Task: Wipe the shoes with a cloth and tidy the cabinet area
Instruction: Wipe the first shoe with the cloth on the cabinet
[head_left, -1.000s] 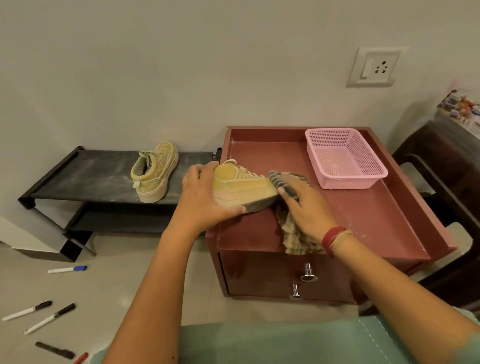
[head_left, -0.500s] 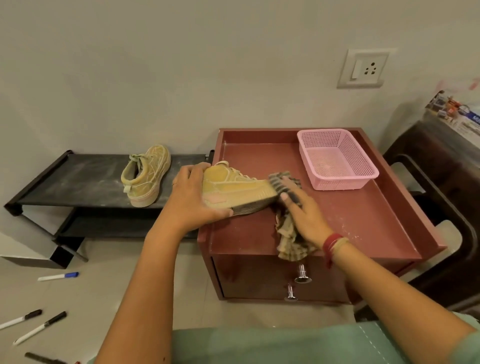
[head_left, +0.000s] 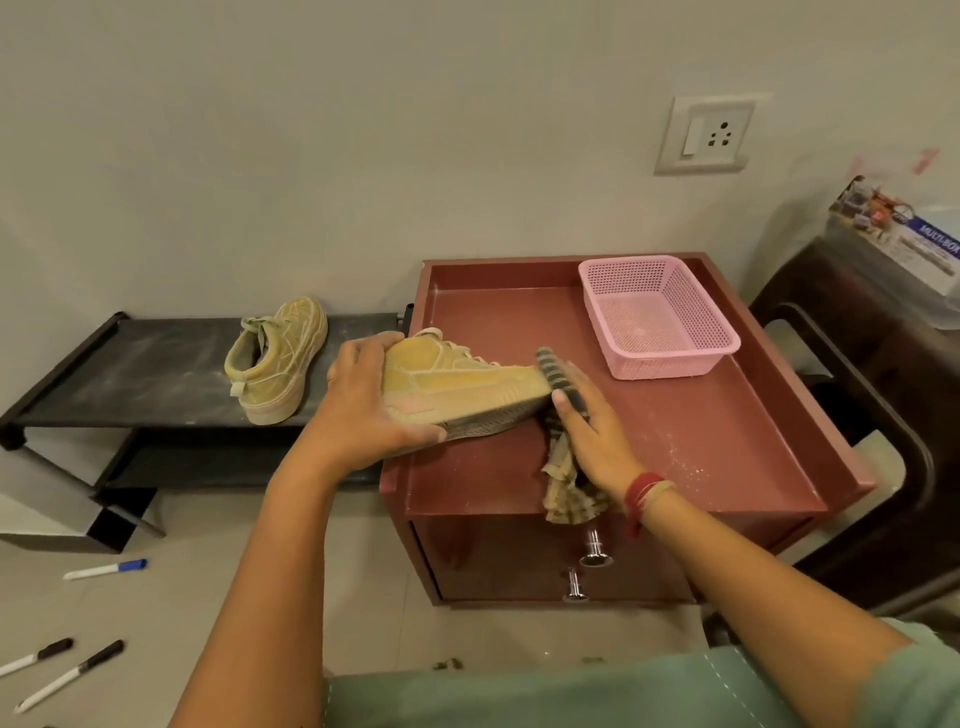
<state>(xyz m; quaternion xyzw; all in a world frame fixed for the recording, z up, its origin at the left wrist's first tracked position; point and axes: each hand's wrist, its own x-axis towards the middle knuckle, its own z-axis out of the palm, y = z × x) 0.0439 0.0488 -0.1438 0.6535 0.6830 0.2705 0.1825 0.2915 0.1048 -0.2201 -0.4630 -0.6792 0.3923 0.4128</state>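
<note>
My left hand (head_left: 371, 402) grips the heel of a dusty yellow sneaker (head_left: 462, 387), holding it tilted on its side above the red-brown cabinet top (head_left: 675, 431). With my right hand (head_left: 592, 431) I press a striped cloth (head_left: 558, 457) against the shoe's toe; the cloth's loose end hangs over the cabinet's front edge. A second yellow sneaker (head_left: 278, 358) stands on the black shoe rack (head_left: 145, 369) to the left.
An empty pink basket (head_left: 657, 317) sits at the cabinet's back right. Two drawer knobs (head_left: 595, 551) face me. Several markers (head_left: 104, 569) lie on the floor at left. A dark chair (head_left: 883, 405) stands right of the cabinet, with a printed box (head_left: 904, 234) behind it.
The shoe and both hands keep their place on the cabinet while my right hand rubs the cloth along the toe. My view has turned slightly.
</note>
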